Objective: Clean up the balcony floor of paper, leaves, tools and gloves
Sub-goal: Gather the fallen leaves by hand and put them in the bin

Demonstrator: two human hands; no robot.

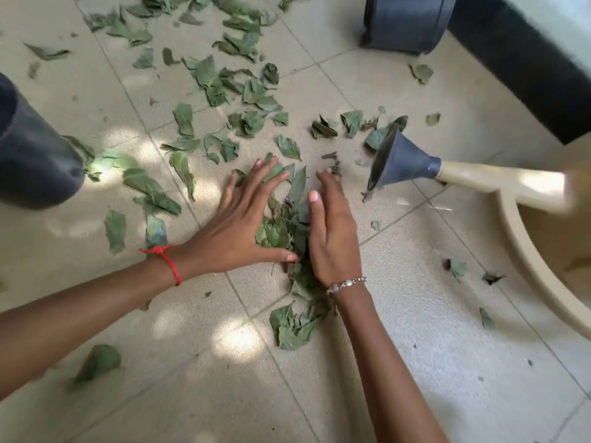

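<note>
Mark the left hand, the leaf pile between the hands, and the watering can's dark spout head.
left hand [238, 225]: head view, back of the hand.
leaf pile [276, 233]: head view, green leaves between the two hands.
spout head [399, 161]: head view, side of the dark cone.

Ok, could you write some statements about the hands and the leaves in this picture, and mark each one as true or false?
1. The left hand and the right hand press a pile of leaves between them with straight fingers. True.
2. The left wrist wears a beaded bracelet. False: it wears a red thread; the beaded bracelet is on the right wrist.
3. The watering can is to the right of the hands. True.
4. All leaves are already in the pile. False: many scattered leaves lie on the tiled floor.
5. The right hand holds a glove. False: it touches only leaves.
</note>
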